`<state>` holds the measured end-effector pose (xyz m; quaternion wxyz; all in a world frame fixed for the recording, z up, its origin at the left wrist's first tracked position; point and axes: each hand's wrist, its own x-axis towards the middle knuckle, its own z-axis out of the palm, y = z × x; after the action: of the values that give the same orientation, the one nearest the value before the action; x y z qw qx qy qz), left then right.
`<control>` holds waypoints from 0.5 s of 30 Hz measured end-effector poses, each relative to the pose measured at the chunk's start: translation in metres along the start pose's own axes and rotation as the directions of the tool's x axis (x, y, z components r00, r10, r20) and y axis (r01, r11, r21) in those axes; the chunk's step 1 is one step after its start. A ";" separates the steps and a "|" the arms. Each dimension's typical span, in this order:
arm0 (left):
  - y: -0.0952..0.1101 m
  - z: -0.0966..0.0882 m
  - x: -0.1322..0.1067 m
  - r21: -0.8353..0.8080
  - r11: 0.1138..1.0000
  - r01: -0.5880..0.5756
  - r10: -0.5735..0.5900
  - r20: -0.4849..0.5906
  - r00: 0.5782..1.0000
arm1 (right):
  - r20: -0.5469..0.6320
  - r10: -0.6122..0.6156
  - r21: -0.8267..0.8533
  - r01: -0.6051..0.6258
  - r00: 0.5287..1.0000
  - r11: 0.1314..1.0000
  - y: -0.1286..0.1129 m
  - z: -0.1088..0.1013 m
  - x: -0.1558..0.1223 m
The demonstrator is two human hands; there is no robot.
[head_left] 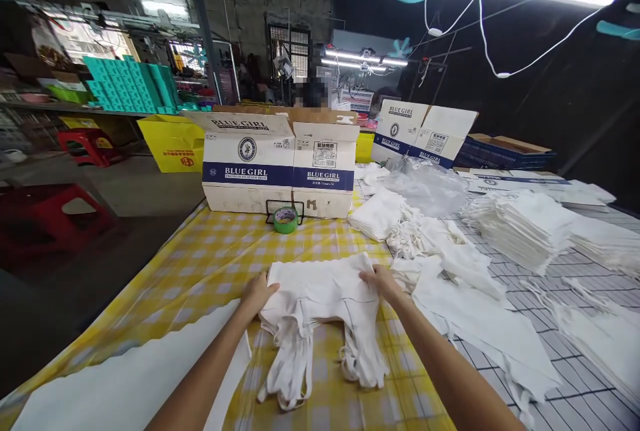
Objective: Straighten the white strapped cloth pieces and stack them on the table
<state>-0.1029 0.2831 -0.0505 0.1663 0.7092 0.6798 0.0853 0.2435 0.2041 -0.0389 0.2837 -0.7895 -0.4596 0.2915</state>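
Observation:
A stack of white cloth bags [320,287] lies in front of me, its bunched straps hanging down toward me in two clumps. My left hand [257,294] grips the stack's left edge, thumb on top. At the right edge my right hand [380,281] pinches the cloth between thumb and fingers. A long white fabric sheet [135,367] spreads under my left forearm. Close by on the right are more loose white cloth pieces [480,324] and a folded white pile [383,214].
An opened Blue Girl carton [280,164] stands at the table's back edge. Before it, a green tape roll [285,219] rests by a black wire holder. Taller white cloth stacks [520,227] and clear plastic [425,184] sit at right. Red stools [55,221] stand left.

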 end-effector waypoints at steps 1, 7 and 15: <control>0.007 0.004 -0.001 0.001 1.000 -0.013 0.013 -0.010 1.000 | -0.023 -0.003 -0.036 0.002 1.000 0.999 0.005 -0.006 0.002; 0.047 0.016 -0.014 0.026 0.999 -0.040 0.045 -0.189 0.981 | -0.269 -0.139 -0.264 0.066 0.953 0.962 0.017 -0.015 -0.005; 0.055 0.015 -0.022 0.038 0.999 -0.021 0.032 -0.304 0.952 | -0.342 -0.317 -0.339 0.198 0.885 0.920 0.013 0.008 -0.013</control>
<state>-0.0477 0.2584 -0.0429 0.0461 0.6994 0.6892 0.1839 0.2394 0.1886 -0.0506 0.2853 -0.7959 -0.5338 0.0158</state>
